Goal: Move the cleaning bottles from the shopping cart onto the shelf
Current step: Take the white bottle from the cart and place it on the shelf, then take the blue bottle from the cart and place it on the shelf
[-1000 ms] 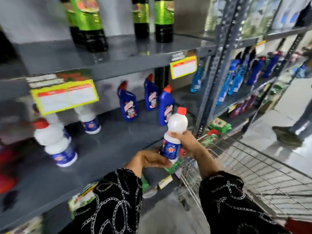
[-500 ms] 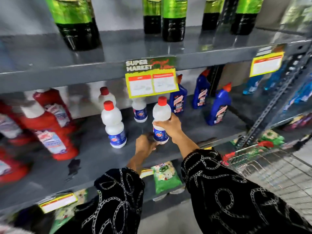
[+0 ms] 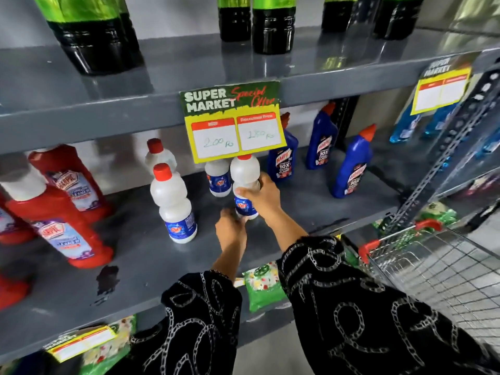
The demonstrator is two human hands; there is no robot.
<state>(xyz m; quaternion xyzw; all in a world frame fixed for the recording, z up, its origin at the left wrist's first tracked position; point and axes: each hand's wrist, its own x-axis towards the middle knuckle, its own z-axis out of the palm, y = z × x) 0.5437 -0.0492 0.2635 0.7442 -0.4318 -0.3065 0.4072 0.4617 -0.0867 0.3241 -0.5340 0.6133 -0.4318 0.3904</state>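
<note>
A white cleaning bottle (image 3: 244, 177) with a red cap and blue label stands upright on the grey middle shelf (image 3: 151, 255). My right hand (image 3: 261, 196) is wrapped around its waist. My left hand (image 3: 230, 226) cups its base from the front. Its cap is partly hidden behind the yellow price tag (image 3: 235, 133). Three matching white bottles stand nearby: one (image 3: 173, 204) to the left, one (image 3: 159, 155) behind that, one (image 3: 217, 177) touching the held bottle's left side. The wire shopping cart (image 3: 433, 269) with red corners is at the lower right.
Blue toilet-cleaner bottles (image 3: 351, 163) stand to the right on the same shelf, red ones (image 3: 54, 215) to the left. Dark bottles with green labels (image 3: 94, 31) line the shelf above. Green packets (image 3: 261, 288) lie on the shelf below. A perforated steel upright (image 3: 443, 158) separates shelf and cart.
The bottle went from above the cart leftward onto the middle shelf and now sits further back, beside another white bottle. Both hands stayed on it and my view swung left.
</note>
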